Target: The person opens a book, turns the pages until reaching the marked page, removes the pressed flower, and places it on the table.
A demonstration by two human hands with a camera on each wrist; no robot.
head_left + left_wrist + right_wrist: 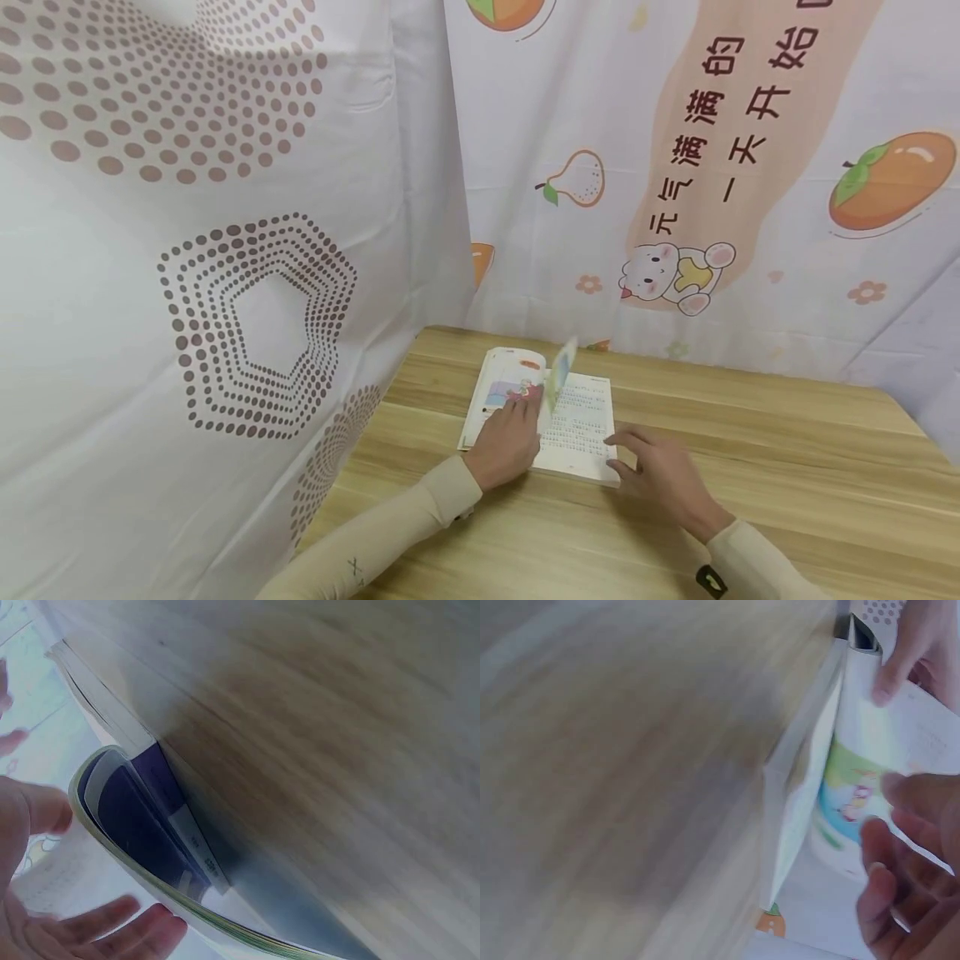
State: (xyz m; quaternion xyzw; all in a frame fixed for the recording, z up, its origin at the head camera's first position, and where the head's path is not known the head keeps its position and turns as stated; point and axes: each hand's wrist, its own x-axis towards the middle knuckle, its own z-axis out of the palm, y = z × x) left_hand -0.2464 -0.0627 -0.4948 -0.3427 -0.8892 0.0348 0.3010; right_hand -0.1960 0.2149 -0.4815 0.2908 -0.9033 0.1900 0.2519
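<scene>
An open book (577, 454) lies on the table, with a colour picture on its left page (501, 390) and printed text on the right. One page (561, 375) stands up near the middle, blurred. My left hand (506, 442) rests over the left page near the fold, fingers extended. At the book's right edge is my right hand (663, 475), thumb and fingers apart with nothing between them. The left wrist view shows the book's dark and white spine (169, 787) and curved pages beside the fingers (112, 930). In the right wrist view, a picture page (855, 787) curves beside loosely bent fingers.
The wooden table (750, 417) extends to the right of the book and in front of it. A white dotted curtain (262, 333) hangs along the left side. Behind the table hangs a cloth (525, 250) printed with fruit and large characters.
</scene>
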